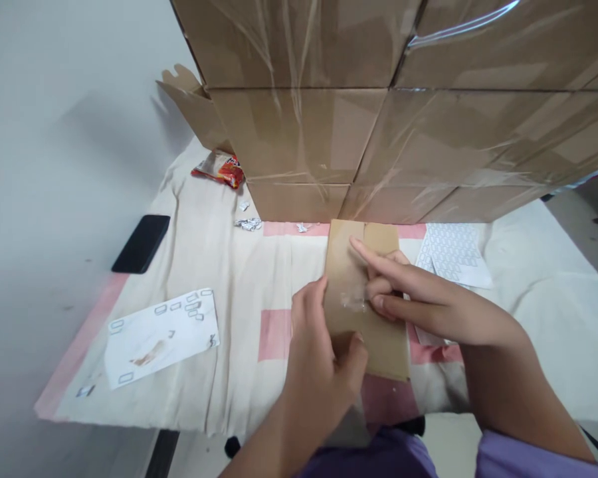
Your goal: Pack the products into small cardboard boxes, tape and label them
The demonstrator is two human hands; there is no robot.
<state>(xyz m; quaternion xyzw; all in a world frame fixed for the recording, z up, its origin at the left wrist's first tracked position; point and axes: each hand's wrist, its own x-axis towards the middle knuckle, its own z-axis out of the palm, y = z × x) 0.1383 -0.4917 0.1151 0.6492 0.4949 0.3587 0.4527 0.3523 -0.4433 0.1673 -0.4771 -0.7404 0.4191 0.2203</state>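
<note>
A flat, folded brown cardboard piece (386,352) lies lengthwise on the cloth-covered table in front of me. My left hand (323,348) grips its left edge, the thumb over the top face and the fingers along the side. Over the upper part, my right hand (391,282) points with its index finger stretched out along the surface and the other fingers curled. Nothing shows in that hand, though its palm is hidden. A small, shiny, crinkled patch of clear tape (353,301) sits on the cardboard between my hands.
Tape-covered cardboard boxes (299,136) stand stacked right behind the cardboard piece. At left lie a black phone (141,243), a marked white sheet (164,337) and a red snack packet (222,168). Crumpled foil (248,224) lies near the boxes. Patterned sheets (453,252) are at right.
</note>
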